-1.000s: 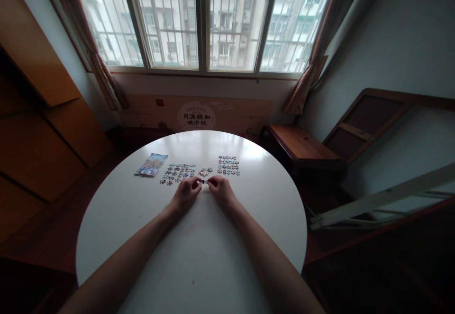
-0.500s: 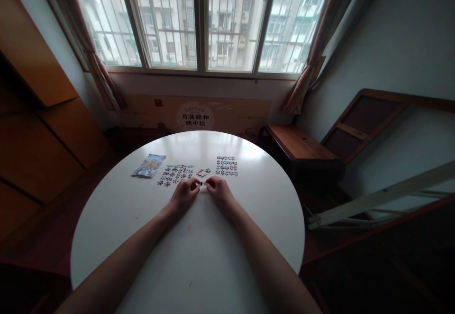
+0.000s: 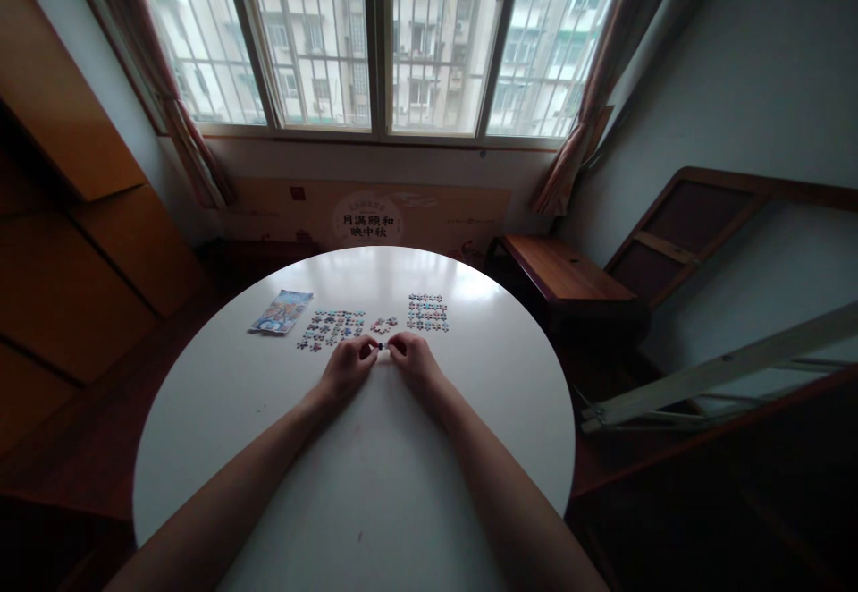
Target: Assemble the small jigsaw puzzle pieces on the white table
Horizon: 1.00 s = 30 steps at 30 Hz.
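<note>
Over the near side of the puzzle pieces, my left hand (image 3: 351, 363) and my right hand (image 3: 414, 359) face each other, both closed in a pinch. Between their fingertips is a small dark jigsaw piece (image 3: 381, 346) with a pale part on its right; whether it is one piece or two joined I cannot make out. Just beyond the hands lies a small cluster of jigsaw pieces (image 3: 383, 326). Rows of loose jigsaw pieces (image 3: 330, 327) are spread beyond my left hand, and a neat block of jigsaw pieces (image 3: 427, 313) lies beyond my right.
A colourful printed picture sheet (image 3: 281, 312) lies at the left on the round white table (image 3: 362, 467). Behind the table are a printed cardboard panel (image 3: 442, 216) and a barred window. To the right stands a low wooden bench (image 3: 569, 267), and wooden cabinets (image 3: 73, 297) line the left.
Both hands stay almost in the same place, still pinching at the small piece. Their fingers have shifted only slightly; the other pieces have not moved.
</note>
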Motion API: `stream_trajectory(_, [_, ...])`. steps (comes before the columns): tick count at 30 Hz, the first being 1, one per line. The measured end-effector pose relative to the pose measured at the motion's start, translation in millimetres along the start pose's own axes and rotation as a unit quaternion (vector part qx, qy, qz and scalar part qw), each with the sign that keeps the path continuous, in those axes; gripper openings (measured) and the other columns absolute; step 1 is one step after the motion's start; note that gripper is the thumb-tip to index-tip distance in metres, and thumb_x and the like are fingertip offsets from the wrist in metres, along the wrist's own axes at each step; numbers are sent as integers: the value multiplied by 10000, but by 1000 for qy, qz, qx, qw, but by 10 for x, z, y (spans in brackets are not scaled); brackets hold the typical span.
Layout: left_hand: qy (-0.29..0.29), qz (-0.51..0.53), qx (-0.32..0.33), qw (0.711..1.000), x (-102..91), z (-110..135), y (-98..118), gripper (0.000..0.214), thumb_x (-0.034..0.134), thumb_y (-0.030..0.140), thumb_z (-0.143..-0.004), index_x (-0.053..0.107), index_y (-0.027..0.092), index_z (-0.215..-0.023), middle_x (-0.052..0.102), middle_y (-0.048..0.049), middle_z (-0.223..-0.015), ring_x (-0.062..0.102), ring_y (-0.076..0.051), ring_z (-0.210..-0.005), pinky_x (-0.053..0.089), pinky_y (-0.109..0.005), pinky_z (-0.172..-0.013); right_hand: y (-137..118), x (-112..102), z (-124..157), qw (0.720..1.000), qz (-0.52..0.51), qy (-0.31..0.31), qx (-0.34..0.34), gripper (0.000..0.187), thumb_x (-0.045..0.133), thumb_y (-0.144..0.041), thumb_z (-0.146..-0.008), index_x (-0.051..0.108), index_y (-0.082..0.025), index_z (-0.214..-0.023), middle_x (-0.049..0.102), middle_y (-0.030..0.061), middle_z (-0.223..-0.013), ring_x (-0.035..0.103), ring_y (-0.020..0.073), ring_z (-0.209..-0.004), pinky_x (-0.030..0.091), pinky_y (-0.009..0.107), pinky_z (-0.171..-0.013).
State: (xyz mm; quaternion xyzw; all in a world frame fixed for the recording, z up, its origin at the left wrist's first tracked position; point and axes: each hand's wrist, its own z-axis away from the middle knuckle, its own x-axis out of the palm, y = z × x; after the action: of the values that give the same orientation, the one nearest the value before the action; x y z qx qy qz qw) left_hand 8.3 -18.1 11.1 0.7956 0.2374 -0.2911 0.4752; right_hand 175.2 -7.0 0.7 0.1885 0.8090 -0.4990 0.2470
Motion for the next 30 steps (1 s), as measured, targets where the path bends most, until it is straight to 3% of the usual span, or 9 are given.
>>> stream_trajectory(16, [-3, 7, 1, 1000, 7, -2, 5, 166, 534, 264, -788, 657, 153, -799, 589, 9, -585, 521, -107, -533, 386, -209, -550, -16, -21, 7, 1000, 1, 2, -4, 137, 536, -111, -762, 670, -140, -773, 632, 33, -726, 540, 124, -661, 415, 224, -647])
stream_trajectory(30, [16, 111, -48, 993, 43, -58, -106, 236, 559, 334, -764, 667, 126, -783, 600, -1, -568, 520, -104, -504, 385, -202, -492, -6, -15, 6, 1000, -3, 1, -2, 123, 552, -129, -760, 674, -142, -765, 629, 32, -705, 543, 124, -638, 417, 219, -626])
